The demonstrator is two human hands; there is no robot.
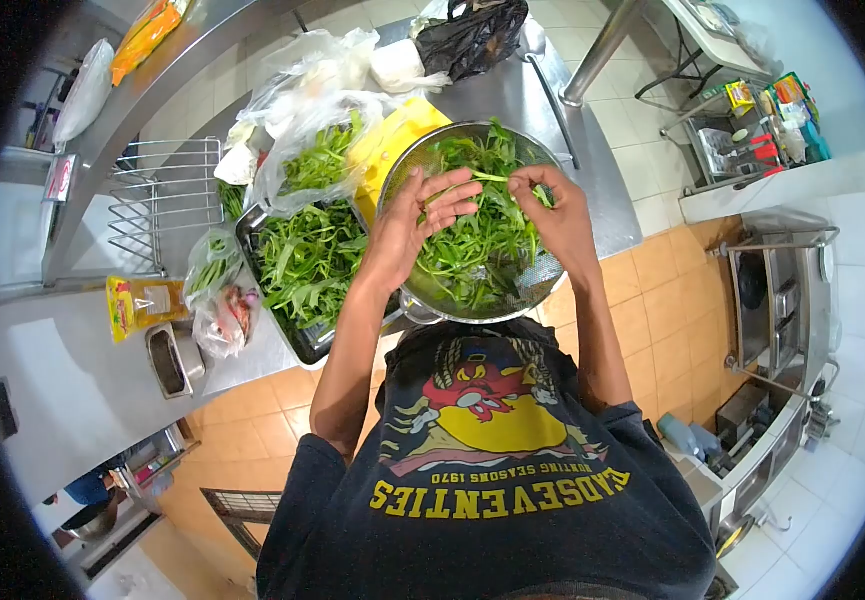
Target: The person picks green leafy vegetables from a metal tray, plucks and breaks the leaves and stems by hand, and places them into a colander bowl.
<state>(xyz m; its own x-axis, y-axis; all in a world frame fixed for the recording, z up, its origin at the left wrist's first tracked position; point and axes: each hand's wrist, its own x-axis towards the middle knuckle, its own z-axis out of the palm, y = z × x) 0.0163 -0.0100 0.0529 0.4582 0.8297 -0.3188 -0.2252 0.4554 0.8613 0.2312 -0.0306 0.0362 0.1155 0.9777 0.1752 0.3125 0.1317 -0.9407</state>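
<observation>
My right hand (pixel 552 205) pinches a thin green stem (pixel 492 178) between thumb and fingertips over a metal colander (pixel 544 278). The stem's other end reaches the fingertips of my left hand (pixel 432 205), whose fingers are stretched out and slightly apart. Loose leafy greens (pixel 482 245), with long stems and narrow leaves, lie in the colander under both hands. Left of it, a rectangular metal tray (pixel 297 352) holds a heap of similar greens (pixel 307 250). A clear plastic bag (pixel 272 185) with more greens sits behind the tray, beside a yellow object (pixel 392 140) partly hidden by the colander.
At the back of the steel table (pixel 607 190) lie a black plastic bag (pixel 472 40) and a long-handled utensil (pixel 555 105). A wire rack (pixel 157 195), a yellow packet (pixel 142 305), a bagged bundle (pixel 224 320) and a small metal container (pixel 167 362) stand at left.
</observation>
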